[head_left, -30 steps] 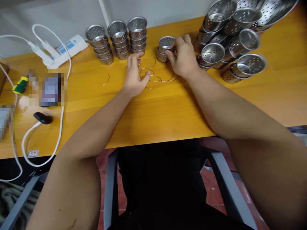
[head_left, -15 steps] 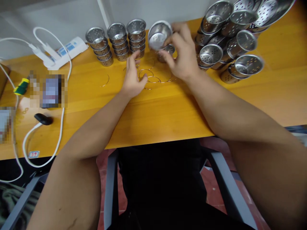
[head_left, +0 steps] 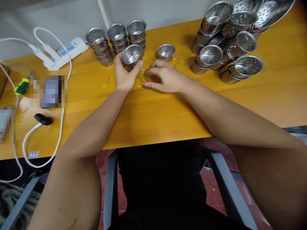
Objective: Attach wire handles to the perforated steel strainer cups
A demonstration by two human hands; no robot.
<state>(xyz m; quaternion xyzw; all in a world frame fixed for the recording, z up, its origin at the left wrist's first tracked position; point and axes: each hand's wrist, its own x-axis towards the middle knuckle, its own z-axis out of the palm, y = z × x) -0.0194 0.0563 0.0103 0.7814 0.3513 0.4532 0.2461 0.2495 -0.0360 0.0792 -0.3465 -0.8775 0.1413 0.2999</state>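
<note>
My left hand (head_left: pixel 124 75) is wrapped round a perforated steel cup (head_left: pixel 132 55), held mouth up and slightly tilted. To its right, my right hand (head_left: pixel 165 76) is low over several thin wire rings (head_left: pixel 142 81), which lie on the table and are partly hidden by the fingers. Its thumb and fingers are apart, with nothing visible between them; whether they touch a ring I cannot tell. Another perforated cup (head_left: pixel 166 52) stands just beyond my right hand. One single wire ring (head_left: pixel 105 81) lies left of my left hand.
Stacked perforated cups (head_left: pixel 99 48) stand at the back left. A heap of cups (head_left: pixel 211 56) and a big steel bowl (head_left: pixel 279 16) fill the back right. At left are a power strip (head_left: pixel 69 52), a white cable (head_left: pixel 61 127), a green-yellow object (head_left: pixel 22 87) and a black object (head_left: pixel 43 119).
The cup has gone from my right hand into my left, moving left and down. My right hand has come down and left to the wire rings. My left hand has closed round the cup.
</note>
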